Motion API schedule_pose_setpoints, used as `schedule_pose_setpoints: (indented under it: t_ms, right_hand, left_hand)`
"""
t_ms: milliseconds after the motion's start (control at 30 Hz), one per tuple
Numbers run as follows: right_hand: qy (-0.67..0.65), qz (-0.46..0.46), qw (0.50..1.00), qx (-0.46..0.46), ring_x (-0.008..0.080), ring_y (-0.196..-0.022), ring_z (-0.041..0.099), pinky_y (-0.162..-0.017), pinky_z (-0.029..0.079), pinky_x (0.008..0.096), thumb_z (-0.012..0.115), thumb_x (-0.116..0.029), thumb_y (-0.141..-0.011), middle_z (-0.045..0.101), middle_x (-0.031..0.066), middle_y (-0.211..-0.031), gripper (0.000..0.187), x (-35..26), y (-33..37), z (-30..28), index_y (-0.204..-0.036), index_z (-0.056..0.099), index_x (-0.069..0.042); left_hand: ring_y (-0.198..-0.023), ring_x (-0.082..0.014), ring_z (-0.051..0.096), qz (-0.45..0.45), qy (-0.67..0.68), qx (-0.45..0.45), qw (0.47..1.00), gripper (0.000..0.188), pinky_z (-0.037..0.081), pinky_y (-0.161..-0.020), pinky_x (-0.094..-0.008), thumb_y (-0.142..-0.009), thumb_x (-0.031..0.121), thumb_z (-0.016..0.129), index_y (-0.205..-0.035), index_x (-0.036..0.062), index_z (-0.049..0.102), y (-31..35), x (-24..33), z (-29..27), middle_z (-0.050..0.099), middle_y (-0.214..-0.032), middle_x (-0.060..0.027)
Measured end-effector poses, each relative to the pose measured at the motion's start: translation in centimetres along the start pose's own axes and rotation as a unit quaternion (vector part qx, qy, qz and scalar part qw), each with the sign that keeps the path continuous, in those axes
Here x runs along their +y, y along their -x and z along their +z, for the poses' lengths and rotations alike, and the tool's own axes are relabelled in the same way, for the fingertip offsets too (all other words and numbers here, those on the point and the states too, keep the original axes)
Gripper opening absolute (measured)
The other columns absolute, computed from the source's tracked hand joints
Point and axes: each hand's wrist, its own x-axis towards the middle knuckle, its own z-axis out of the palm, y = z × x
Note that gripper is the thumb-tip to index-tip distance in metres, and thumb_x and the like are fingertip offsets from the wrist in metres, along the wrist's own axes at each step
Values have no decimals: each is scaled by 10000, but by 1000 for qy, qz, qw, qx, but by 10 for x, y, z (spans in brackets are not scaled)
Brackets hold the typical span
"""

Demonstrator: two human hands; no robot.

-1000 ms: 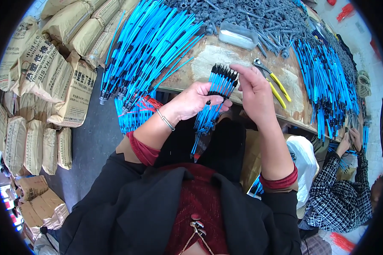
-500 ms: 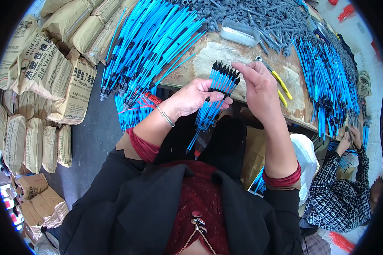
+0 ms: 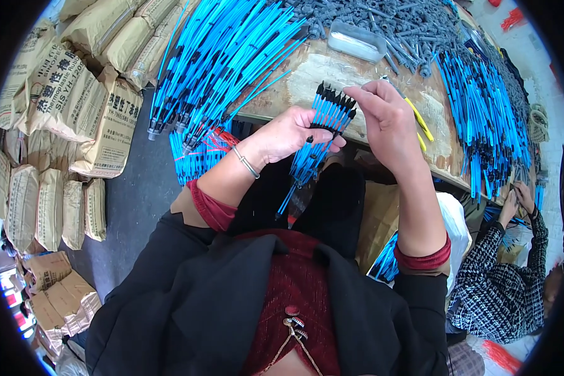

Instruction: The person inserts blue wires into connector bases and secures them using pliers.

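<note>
Your left hand has its fingers closed round the blue tube bundle, thumb across below the black tips, probably to leave them exposed. Your right hand has fingers narrowed right beside the tips; can't tell if they're gripping. Pliers sit beyond your right fingers on the bench, likely for easy reach.

That worn wooden table bears blue rods on the left, more blue rods on the right, grey plastic pieces heaped far, a clear tray beside them, yellow-handled pliers nearer.
</note>
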Motion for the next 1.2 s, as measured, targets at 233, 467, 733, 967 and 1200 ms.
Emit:
schedule_pose_setpoints:
  t_ms: [233,467,733,967,1200]
  right_hand:
    - [-10,25,1000,-5,247,-737,574,-670,460,309,550,25,-802,582,106,-828,258,-8,-1,-4,-1050,596,-27]
    - [-273,139,941,144,183,-871,571,-762,465,296,540,-44,-854,592,62,-1001,307,-9,0,10,-1161,535,-22]
    - [-25,197,976,92,144,-851,601,-747,470,282,582,-172,-842,637,89,-946,281,71,-31,-19,-1085,597,-32]
    - [194,136,952,-192,225,-700,626,-676,498,314,582,-181,-818,642,146,-793,224,173,-122,32,-970,641,-28]
    - [346,194,867,-302,343,-873,622,-752,508,396,589,-147,-715,637,194,-945,222,138,-151,57,-891,662,-35]
  left_hand:
    - [-843,-183,635,7,-16,6,1000,222,513,-721,-297,-836,-4,559,-1055,30,584,2,-1,4,654,-917,-103]
    - [-867,-199,632,15,-44,45,998,179,502,-803,-328,-827,-11,566,-1004,12,585,1,-6,14,646,-913,-100]
    - [-840,-116,615,135,-165,46,976,145,483,-763,-249,-833,14,582,-970,20,629,13,-19,13,663,-904,-64]
    - [-934,-144,596,194,-200,53,959,148,460,-843,-278,-840,-29,539,-957,-13,630,7,-4,16,655,-963,-80]
    - [-839,-106,602,196,-198,54,959,182,474,-760,-250,-818,-5,579,-975,45,657,8,-16,4,668,-903,-52]
